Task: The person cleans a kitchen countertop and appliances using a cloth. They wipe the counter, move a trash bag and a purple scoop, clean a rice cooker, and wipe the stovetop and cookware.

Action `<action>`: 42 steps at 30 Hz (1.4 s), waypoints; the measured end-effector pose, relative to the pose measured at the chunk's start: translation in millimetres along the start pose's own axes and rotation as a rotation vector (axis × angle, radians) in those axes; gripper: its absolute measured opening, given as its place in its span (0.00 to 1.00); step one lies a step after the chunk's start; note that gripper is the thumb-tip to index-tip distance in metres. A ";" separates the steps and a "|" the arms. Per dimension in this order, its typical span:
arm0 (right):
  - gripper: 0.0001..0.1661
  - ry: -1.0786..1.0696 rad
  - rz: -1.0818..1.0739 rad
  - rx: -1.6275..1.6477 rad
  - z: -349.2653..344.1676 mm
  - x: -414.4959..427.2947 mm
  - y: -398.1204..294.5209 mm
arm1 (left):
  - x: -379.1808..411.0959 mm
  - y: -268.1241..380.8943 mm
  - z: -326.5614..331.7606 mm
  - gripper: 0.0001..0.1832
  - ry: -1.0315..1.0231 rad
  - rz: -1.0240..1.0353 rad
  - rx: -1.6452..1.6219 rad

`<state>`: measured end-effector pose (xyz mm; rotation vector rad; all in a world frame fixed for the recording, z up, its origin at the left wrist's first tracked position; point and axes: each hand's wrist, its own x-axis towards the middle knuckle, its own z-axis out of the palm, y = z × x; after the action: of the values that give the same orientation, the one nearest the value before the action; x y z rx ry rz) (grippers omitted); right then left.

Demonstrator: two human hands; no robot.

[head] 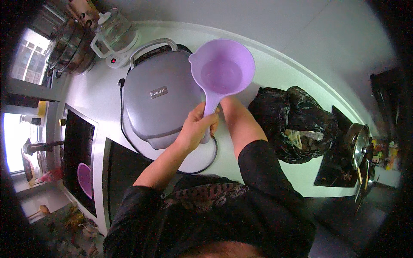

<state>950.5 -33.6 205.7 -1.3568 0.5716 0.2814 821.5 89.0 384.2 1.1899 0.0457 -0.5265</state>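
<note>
A light purple plastic water ladle with a pouring lip is held up over the counter. Its bowl appears to hold some clear liquid. My left hand is wrapped around the ladle's handle. My right forearm reaches up beneath the bowl, which hides my right hand; whether that hand touches the ladle cannot be seen. Just left of and below the ladle sits a grey electric griddle with its lid down and a metal handle at the back. Its black power cord curls around it, the plug lying loose.
A black plastic bag lies right of my right arm. Beyond it are a dark cooktop and a pan with a glass lid. A glass kettle and stacked pots stand back left. The sink at left holds a purple basin.
</note>
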 end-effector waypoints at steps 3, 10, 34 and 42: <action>0.31 -0.021 0.062 0.064 2.6 3.8 3.3 | -8.3 2.9 -5.0 0.08 0.025 -0.017 0.004; 0.32 -0.093 0.165 0.068 -1.1 -19.2 27.2 | 2.0 1.3 -1.8 0.05 0.040 0.017 0.032; 0.23 -0.175 -0.768 -1.208 -53.8 -172.7 79.8 | 183.5 -96.2 52.6 0.09 0.043 0.063 0.112; 0.23 -0.056 -0.943 -1.233 -60.8 -167.7 88.9 | 160.7 -64.8 68.0 0.14 0.002 -0.129 0.288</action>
<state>752.3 -51.9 215.3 -2.6125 -0.4558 -0.1645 919.9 -47.7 304.9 1.4756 0.0501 -0.6609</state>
